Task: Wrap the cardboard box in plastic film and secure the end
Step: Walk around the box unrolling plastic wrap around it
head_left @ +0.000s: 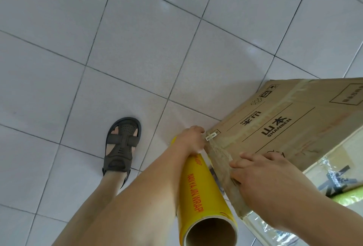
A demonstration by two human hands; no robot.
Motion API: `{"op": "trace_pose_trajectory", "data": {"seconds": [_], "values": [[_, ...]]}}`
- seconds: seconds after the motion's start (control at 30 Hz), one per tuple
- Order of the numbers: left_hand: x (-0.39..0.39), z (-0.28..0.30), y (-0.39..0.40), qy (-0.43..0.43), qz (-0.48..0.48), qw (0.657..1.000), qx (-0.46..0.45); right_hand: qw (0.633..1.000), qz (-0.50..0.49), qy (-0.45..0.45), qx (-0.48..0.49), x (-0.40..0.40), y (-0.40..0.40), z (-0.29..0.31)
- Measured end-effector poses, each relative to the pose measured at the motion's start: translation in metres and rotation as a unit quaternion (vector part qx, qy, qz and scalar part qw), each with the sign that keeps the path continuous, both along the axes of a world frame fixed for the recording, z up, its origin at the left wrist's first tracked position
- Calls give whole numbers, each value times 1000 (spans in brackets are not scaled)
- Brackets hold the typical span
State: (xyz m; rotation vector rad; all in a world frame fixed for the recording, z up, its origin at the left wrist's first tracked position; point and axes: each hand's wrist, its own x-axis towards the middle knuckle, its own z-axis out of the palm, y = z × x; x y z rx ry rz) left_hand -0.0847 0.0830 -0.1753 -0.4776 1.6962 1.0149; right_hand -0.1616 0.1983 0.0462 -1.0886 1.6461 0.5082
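Note:
A brown cardboard box (298,120) with black print stands on the tiled floor at the right. A yellow roll of plastic wrap (198,188) with a cardboard core stands upright against the box's near corner. My left hand (191,137) grips the far end of the roll next to a small white label on the box. My right hand (261,173) lies with fingers flat on the box's near edge, pressing clear film (220,153) that is stretched over the corner. Shiny film also covers the box's lower right side.
Pale grey floor tiles (137,39) fill the left and top of the view. My foot in a dark sandal (121,145) stands to the left of the roll. A green strip (347,196) shows at the right edge below the box.

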Motion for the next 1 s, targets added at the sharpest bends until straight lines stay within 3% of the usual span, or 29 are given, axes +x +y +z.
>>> {"op": "trace_pose_trajectory", "data": {"seconds": [0.17, 0.37, 0.53, 0.7, 0.87, 1.0], "values": [[-4, -17, 5, 7, -89, 994, 57, 1000, 2, 12, -17, 1, 4, -2], [-13, -25, -4, 21, -157, 987, 24, 1000, -10, 1, -13, 1, 4, -5], [-18, -20, -17, 12, -22, 1000, -16, 999, -34, 5, -4, 1, 3, -7], [-19, -25, -3, -58, -73, 995, 27, 997, -74, 9, -26, 2, 2, -12], [-22, -37, 2, -52, -94, 994, 29, 991, -107, 41, -62, 9, 18, -25], [-16, -45, -4, -23, -26, 999, -13, 989, -114, 29, -90, 10, 17, -25]]}}
